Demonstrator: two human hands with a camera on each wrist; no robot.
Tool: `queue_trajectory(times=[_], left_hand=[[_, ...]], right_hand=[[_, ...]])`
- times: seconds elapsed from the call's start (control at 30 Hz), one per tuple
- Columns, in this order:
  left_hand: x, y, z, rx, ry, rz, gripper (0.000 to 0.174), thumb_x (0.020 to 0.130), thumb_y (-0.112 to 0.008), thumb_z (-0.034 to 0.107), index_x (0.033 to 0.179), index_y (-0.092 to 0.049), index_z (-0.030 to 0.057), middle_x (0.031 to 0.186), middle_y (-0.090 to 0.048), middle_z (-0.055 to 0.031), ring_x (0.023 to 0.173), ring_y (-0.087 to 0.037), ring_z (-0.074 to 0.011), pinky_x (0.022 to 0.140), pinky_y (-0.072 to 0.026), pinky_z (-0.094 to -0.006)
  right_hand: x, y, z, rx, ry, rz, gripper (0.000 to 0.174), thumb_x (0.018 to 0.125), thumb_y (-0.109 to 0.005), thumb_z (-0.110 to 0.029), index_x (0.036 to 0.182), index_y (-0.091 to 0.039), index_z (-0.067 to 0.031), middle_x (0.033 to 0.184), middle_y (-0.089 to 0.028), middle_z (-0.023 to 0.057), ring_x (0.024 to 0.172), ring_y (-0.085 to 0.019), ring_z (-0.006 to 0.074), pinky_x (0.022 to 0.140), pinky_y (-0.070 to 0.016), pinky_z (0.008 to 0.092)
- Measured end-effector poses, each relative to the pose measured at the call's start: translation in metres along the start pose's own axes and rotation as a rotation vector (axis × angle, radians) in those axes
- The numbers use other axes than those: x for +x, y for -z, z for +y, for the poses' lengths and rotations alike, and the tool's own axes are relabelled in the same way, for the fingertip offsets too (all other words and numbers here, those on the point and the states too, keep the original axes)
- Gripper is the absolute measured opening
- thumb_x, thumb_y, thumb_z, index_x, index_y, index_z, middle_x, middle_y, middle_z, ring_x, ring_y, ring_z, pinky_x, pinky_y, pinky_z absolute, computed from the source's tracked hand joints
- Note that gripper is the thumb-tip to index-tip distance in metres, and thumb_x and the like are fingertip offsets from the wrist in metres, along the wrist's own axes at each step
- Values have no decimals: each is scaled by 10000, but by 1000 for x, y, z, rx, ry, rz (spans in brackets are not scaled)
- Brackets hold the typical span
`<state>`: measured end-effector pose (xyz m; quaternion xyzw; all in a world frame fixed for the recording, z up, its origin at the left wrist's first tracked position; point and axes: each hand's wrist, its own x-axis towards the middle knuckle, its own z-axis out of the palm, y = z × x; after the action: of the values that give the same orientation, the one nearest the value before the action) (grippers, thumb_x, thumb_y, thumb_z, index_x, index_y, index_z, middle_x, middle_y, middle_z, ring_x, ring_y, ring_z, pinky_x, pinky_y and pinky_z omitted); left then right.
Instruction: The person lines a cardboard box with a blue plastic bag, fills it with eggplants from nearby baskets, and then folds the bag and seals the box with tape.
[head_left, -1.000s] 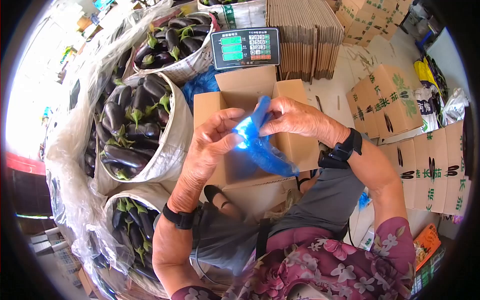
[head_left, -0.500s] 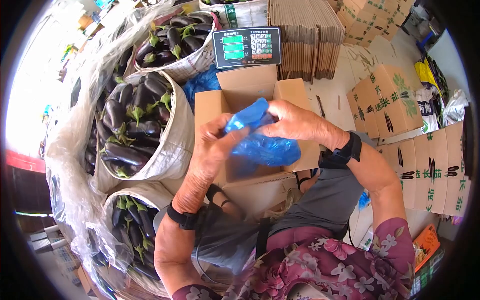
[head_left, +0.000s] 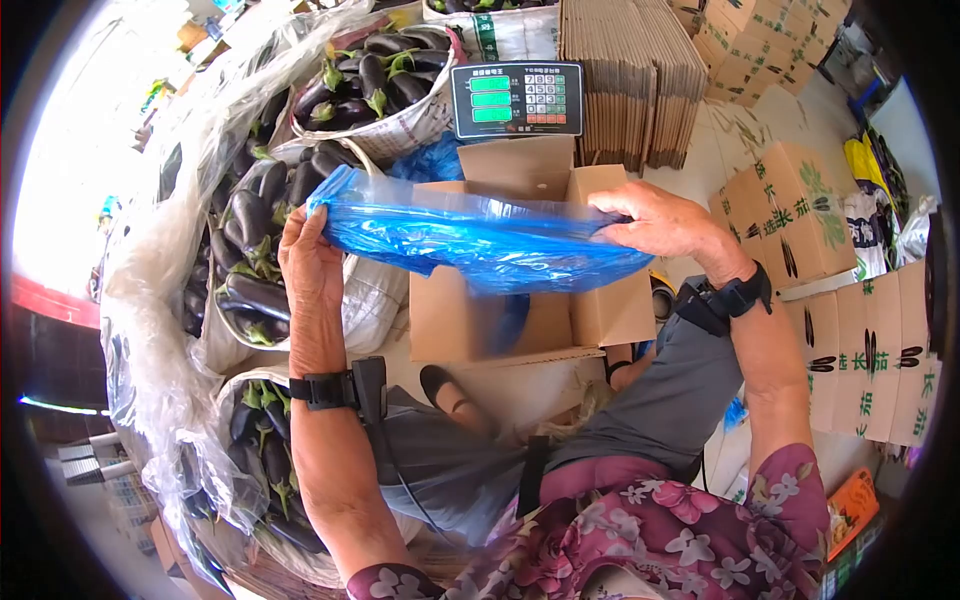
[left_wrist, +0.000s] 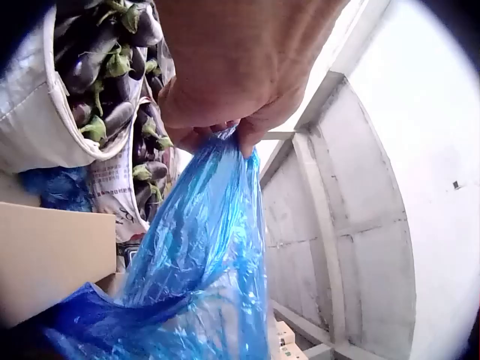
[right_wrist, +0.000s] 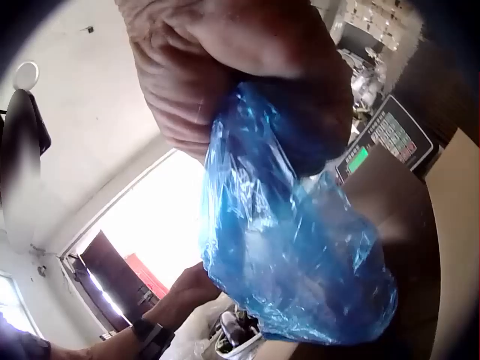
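A thin blue plastic bag [head_left: 470,240] is stretched sideways between my two hands, above an open cardboard box [head_left: 440,320]. My left hand [head_left: 310,255] pinches one end between thumb and fingers, at the left, in front of a sack of eggplants. In the left wrist view the bag [left_wrist: 217,240] hangs in folds from those fingertips. My right hand [head_left: 665,225] grips the other end over the box's right flap; in the right wrist view its curled fingers gather the bag [right_wrist: 285,255]. Part of the blue plastic hangs down into the box, blurred.
Sacks of eggplants [head_left: 245,225] stand along the left under clear plastic sheeting [head_left: 140,290]. A digital scale display [head_left: 517,98] rises behind the box, beside a stack of flattened cartons [head_left: 630,80]. Printed cartons [head_left: 790,210] stand at the right.
Both hands have moved apart, the left outward to the left and the right outward to the right. The bag has gone from bunched up to stretched wide between them.
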<state>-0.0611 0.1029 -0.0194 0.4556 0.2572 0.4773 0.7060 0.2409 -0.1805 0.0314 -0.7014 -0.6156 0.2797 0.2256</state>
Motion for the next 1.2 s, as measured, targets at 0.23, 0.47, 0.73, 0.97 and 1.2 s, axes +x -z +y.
queue_trajectory(times=[0.23, 0.47, 0.73, 0.97, 1.2], left_hand=[[5, 3, -2, -75, 37, -80, 64, 953, -580, 92, 1002, -582, 51, 972, -673, -73, 886, -652, -158, 820, -540, -333], [19, -2, -20, -176, 60, -171, 117, 923, -609, 42, 1038, -624, 29, 866, -669, -41, 739, -634, -121, 668, -522, -256], [-18, -72, -21, -189, 141, -278, 132, 917, -596, -12, 1042, -619, 25, 916, -655, -34, 816, -634, -120, 741, -534, -254], [-44, -113, -18, -220, 153, -359, 153, 923, -604, 4, 1075, -611, 24, 935, -652, -31, 835, -628, -96, 735, -530, -231], [-56, -126, -13, -171, 145, -444, 158, 935, -591, 22, 1093, -604, 23, 945, -657, -33, 841, -635, -109, 759, -525, -245]], right_hand=[[-70, 35, -73, 18, 163, -204, 154, 851, -630, -127, 960, -575, -34, 726, -591, 197, 670, -586, 396, 605, -455, 418], [-137, 18, -73, -76, -74, -125, 161, 848, -665, -146, 924, -577, -34, 717, -593, 182, 682, -605, 385, 599, -474, 428], [-117, -13, -56, 189, 257, -165, 370, 875, -704, -287, 1134, -610, -40, 1077, -655, 107, 961, -646, 232, 832, -521, 346], [-15, -51, -39, 917, -245, -78, 467, 952, -619, -306, 1303, -520, -13, 1180, -606, 69, 1088, -569, 152, 884, -475, 300], [39, -65, -61, 1337, -100, -62, 368, 871, -719, -257, 1166, -609, -66, 952, -637, -8, 798, -570, 73, 684, -455, 231]])
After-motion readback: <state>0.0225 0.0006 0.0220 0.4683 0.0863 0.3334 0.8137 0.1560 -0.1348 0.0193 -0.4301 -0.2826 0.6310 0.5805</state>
